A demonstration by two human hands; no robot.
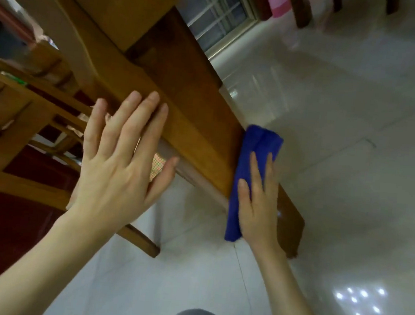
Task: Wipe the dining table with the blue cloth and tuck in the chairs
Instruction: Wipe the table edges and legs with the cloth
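Blue cloth [257,146] lies folded into a long strip against the outer edge of the wooden desk [193,101], under our right hand [257,207]. The fingers of this hand are straight and press flat on the cloth; they do not curl round it. The long axis of the strip runs along the desk edge, in line with the fingers, so we judge that the coming stroke follows that edge.

Our left hand [117,169] is spread, fingers straight, with its fingertips touching the desk board well to the left of the cloth. It holds nothing. The right hand is the working hand; the left appears to serve as a brace.

A wooden chair [29,121] with a dark red seat stands just beyond the left hand. We cannot tell whether it is tucked in. Pale tiled floor [351,170] lies to the right of the cloth. No object sits on the edge ahead of the cloth.
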